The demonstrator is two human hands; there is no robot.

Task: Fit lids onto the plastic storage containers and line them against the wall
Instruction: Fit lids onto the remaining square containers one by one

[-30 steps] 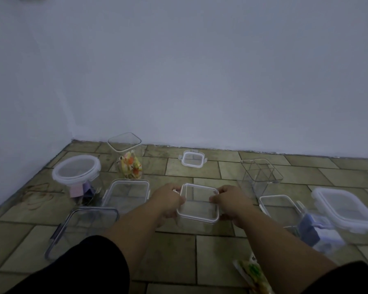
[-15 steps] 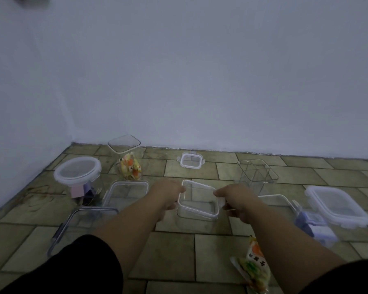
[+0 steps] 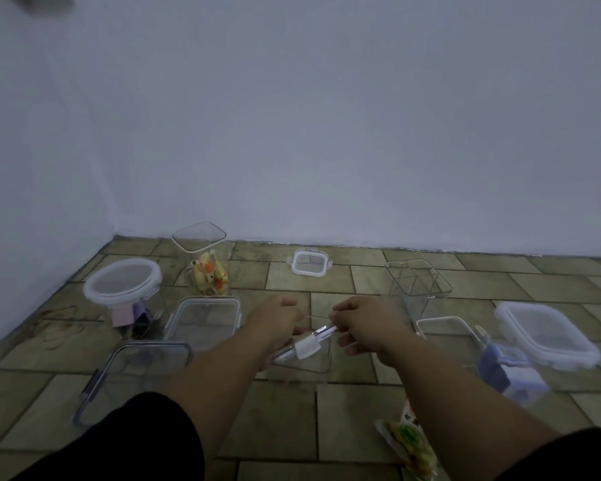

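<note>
Both hands hold a clear square lid [image 3: 309,343] with white clip flaps, tilted on edge above a clear container [image 3: 306,362] on the tiled floor. My left hand [image 3: 275,321] grips its left side, and my right hand [image 3: 365,322] grips its right side. Around them stand a round lidded tub [image 3: 122,282], a tall jar with snack packets [image 3: 207,269], a clear rectangular box [image 3: 203,321], a small lid [image 3: 309,261] near the wall, an open square container [image 3: 417,279] and a lidded rectangular box [image 3: 549,335].
A large clear box with a handle [image 3: 132,376] lies front left. A snack packet [image 3: 410,442] lies front right by my right forearm. A purple-contents container [image 3: 507,373] sits under the right box. The white wall [image 3: 327,133] meets the floor behind.
The lid was held flat over the container a second ago. It has since been lifted and tipped up on edge, with both hands drawn closer together.
</note>
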